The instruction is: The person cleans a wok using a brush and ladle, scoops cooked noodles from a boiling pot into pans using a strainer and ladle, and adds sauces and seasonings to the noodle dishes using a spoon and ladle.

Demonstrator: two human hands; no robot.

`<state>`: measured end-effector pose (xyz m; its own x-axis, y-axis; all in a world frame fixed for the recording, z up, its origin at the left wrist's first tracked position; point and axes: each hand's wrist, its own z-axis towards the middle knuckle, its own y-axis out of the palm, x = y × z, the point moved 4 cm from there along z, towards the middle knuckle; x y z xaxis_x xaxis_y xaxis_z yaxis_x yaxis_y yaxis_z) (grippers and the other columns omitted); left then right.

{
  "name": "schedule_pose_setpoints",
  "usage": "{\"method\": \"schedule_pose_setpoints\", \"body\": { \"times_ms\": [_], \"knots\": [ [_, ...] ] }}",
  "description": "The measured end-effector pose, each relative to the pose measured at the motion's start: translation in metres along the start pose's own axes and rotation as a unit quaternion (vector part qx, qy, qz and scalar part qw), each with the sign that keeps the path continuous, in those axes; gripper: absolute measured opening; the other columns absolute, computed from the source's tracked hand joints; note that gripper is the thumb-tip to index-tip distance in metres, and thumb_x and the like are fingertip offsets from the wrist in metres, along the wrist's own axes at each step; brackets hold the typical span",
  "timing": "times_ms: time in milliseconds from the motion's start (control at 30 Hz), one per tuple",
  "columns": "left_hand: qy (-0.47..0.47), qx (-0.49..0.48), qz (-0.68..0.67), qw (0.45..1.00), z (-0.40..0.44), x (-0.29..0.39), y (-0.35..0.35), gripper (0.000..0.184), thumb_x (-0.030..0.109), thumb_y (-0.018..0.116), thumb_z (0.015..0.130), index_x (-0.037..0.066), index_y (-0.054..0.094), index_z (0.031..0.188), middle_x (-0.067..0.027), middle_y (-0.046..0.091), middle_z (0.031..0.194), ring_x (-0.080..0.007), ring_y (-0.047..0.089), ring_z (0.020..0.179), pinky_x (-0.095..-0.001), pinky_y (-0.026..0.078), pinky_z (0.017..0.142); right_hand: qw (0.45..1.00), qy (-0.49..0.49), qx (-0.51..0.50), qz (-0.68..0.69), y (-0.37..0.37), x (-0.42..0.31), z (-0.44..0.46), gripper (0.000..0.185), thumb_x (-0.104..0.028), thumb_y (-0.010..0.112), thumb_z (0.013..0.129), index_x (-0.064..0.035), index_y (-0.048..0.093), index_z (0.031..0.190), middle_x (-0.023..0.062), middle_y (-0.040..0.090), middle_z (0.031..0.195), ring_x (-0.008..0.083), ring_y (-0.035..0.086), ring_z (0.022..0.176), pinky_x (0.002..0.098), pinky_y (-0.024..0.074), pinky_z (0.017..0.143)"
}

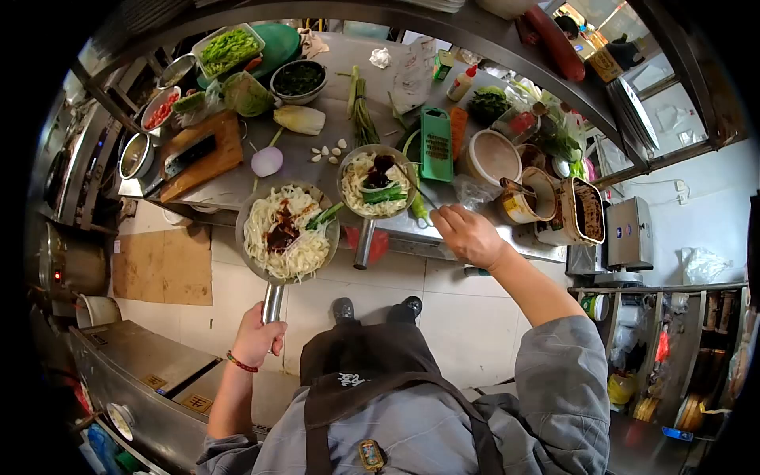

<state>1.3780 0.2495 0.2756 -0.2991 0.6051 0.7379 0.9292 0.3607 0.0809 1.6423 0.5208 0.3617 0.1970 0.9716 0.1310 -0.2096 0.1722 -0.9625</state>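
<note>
My left hand (257, 338) is wrapped round the metal handle of a pan (273, 305) held off the counter's front edge. The pan holds pale noodles (297, 226) with dark red sauce and green scallion. My right hand (469, 235) is closed on a thin utensil (427, 199), whose far end reaches the rim of a smaller pan (365, 241). That smaller pan sits at the counter edge with its handle towards me, holding noodles (360, 178), dark sauce and sliced greens. My right fingertips partly hide the utensil's near end.
Behind the pans lie garlic cloves (328, 150), an onion (267, 161) and a green grater (436, 142). A knife (190, 155) rests on a wooden board (226, 150) at left. Sauce tubs (586, 210) stand at right. A metal shelf (475, 32) hangs above the counter.
</note>
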Motion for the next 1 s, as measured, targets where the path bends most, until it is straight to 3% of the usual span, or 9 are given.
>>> {"method": "schedule_pose_setpoints", "body": {
  "times_ms": [233, 300, 367, 433, 567, 700, 833, 900, 1000],
  "knots": [
    [0.012, -0.035, -0.052, 0.998, 0.028, 0.009, 0.021, 0.018, -0.001, 0.055, 0.073, 0.003, 0.04, 0.081, -0.0035, 0.046, 0.056, -0.0116, 0.043, 0.036, -0.0264, 0.038, 0.034, 0.985, 0.126, 0.071, 0.089, -0.019, 0.002, -0.017, 0.026, 0.0, 0.055, 0.074, 0.0032, 0.057, 0.1, 0.0136, 0.061, 0.086, 0.0234, 0.061, 0.075, 0.0286, 0.052, 0.065],
    [0.014, -0.045, -0.031, 0.998, 0.043, 0.011, 0.036, 0.018, -0.001, 0.056, 0.073, 0.003, 0.039, 0.081, -0.0036, 0.047, 0.056, -0.0117, 0.043, 0.036, -0.0263, 0.038, 0.034, 0.697, 0.515, 0.212, 0.451, -0.024, 0.015, -0.043, 0.014, 0.002, 0.054, 0.084, 0.0056, 0.058, 0.097, 0.0107, 0.063, 0.079, 0.018, 0.061, 0.067, 0.0265, 0.0512, 0.061],
    [0.02, -0.053, -0.023, 0.998, 0.057, 0.019, 0.055, 0.018, -0.001, 0.056, 0.074, 0.003, 0.04, 0.081, -0.0039, 0.047, 0.056, -0.0117, 0.044, 0.037, -0.0263, 0.038, 0.034, 0.505, 0.556, 0.293, 0.591, -0.033, 0.021, -0.072, 0.016, -0.005, 0.055, 0.088, 0.0063, 0.057, 0.099, 0.012, 0.062, 0.079, 0.0167, 0.06, 0.069, 0.0239, 0.0496, 0.061],
    [0.007, -0.091, -0.018, 0.996, 0.067, 0.032, 0.08, 0.018, -0.002, 0.055, 0.075, 0.004, 0.04, 0.082, -0.0038, 0.047, 0.057, -0.0116, 0.045, 0.038, -0.0262, 0.039, 0.035, 0.386, 0.568, 0.323, 0.652, -0.048, 0.022, -0.099, 0.018, -0.004, 0.054, 0.087, 0.0068, 0.056, 0.101, 0.0128, 0.061, 0.082, 0.0156, 0.058, 0.07, 0.0228, 0.0476, 0.063],
    [-0.004, -0.173, -0.025, 0.985, 0.082, 0.061, 0.138, 0.018, -0.001, 0.056, 0.076, 0.004, 0.041, 0.084, -0.0035, 0.047, 0.058, -0.011, 0.045, 0.039, -0.0259, 0.04, 0.036, 0.333, 0.564, 0.438, 0.615, -0.096, 0.03, -0.175, 0.018, -0.005, 0.056, 0.086, 0.0073, 0.054, 0.099, 0.0137, 0.06, 0.081, 0.0167, 0.057, 0.07, 0.0242, 0.0448, 0.062],
    [-0.016, -0.254, -0.072, 0.964, 0.096, 0.074, 0.19, 0.019, 0.0, 0.058, 0.077, 0.005, 0.042, 0.087, -0.0039, 0.046, 0.059, -0.0105, 0.044, 0.039, -0.0256, 0.04, 0.036, 0.515, 0.565, 0.528, 0.37, -0.159, 0.053, -0.249, 0.015, -0.005, 0.052, 0.089, 0.0042, 0.058, 0.099, 0.012, 0.061, 0.082, 0.016, 0.058, 0.069, 0.0253, 0.0487, 0.064],
    [-0.021, -0.273, -0.103, 0.956, 0.097, 0.077, 0.219, 0.017, 0.0, 0.056, 0.079, 0.004, 0.044, 0.091, -0.0032, 0.046, 0.059, -0.0098, 0.044, 0.039, -0.0243, 0.039, 0.035, 0.735, 0.628, 0.256, -0.027, -0.158, 0.116, -0.296, 0.015, -0.002, 0.049, 0.089, 0.0, 0.061, 0.097, 0.0075, 0.065, 0.083, 0.0114, 0.063, 0.074, 0.0222, 0.0493, 0.065],
    [-0.016, -0.282, -0.115, 0.952, 0.098, 0.073, 0.219, 0.017, 0.001, 0.056, 0.08, 0.003, 0.044, 0.091, -0.0036, 0.048, 0.061, -0.0102, 0.046, 0.04, -0.0244, 0.04, 0.036, 0.841, 0.476, 0.098, -0.236, -0.128, 0.157, -0.326, 0.018, 0.003, 0.049, 0.085, -0.0024, 0.061, 0.098, 0.005, 0.062, 0.076, 0.0112, 0.061, 0.07, 0.0227, 0.0474, 0.06],
    [-0.014, -0.234, -0.085, 0.968, 0.085, 0.078, 0.209, 0.018, 0.0, 0.058, 0.079, 0.003, 0.044, 0.091, -0.004, 0.049, 0.062, -0.0107, 0.048, 0.041, -0.0244, 0.04, 0.037, 0.807, 0.571, -0.085, -0.122, -0.068, 0.22, -0.4, 0.03, -0.001, 0.044, 0.081, -0.0061, 0.06, 0.106, 0.0171, 0.061, 0.099, 0.0339, 0.059, 0.09, 0.0396, 0.0483, 0.074]
  ]
}}
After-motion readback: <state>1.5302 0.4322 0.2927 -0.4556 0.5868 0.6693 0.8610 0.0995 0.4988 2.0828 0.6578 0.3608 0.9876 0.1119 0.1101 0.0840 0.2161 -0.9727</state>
